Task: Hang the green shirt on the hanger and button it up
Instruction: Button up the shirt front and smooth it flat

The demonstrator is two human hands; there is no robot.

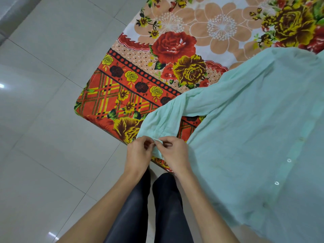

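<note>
A pale green shirt (254, 123) lies spread over the bed, filling the right half of the view, its front placket with white buttons (289, 160) running down the right side. One sleeve (168, 116) stretches toward the bed's near corner. My left hand (138, 153) and my right hand (173, 153) meet at the sleeve's cuff (157, 142), both pinching the cuff fabric between thumb and fingers. No hanger shows anywhere.
The bed carries a floral sheet (157, 67) in red, orange and yellow; its corner points toward me. Glossy pale floor tiles (43, 120) fill the left side. My dark-trousered legs (149, 207) stand at the bed's edge.
</note>
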